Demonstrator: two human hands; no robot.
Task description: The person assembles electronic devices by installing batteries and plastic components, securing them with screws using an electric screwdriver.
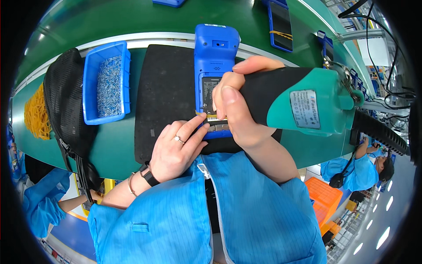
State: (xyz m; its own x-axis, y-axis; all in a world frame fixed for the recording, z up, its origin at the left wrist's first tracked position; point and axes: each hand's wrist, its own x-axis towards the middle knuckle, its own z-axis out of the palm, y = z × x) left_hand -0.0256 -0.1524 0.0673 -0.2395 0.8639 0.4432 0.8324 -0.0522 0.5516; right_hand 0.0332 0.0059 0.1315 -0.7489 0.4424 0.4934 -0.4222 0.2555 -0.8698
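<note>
A blue handheld terminal [216,50] lies on a black mat [165,88], its back facing up with a dark battery compartment showing. A yellow band crosses its lower part. My left hand [171,147] rests at the terminal's lower left edge, fingers stretched out and fingertips touching it. Wrapped round the black grip of a green electric screwdriver [290,105], my right hand [237,105] is over the terminal's right side. The screwdriver is tilted, its thick end toward the right. Its tip is hidden behind my right hand.
Left of the mat stands a blue bin [90,94] of small screws. Beyond it are a black mesh bag [66,88] and yellow rubber bands [37,114]. A banded blue terminal [280,26] lies far right. Co-workers sit on both sides; an orange crate [323,198] stands lower right.
</note>
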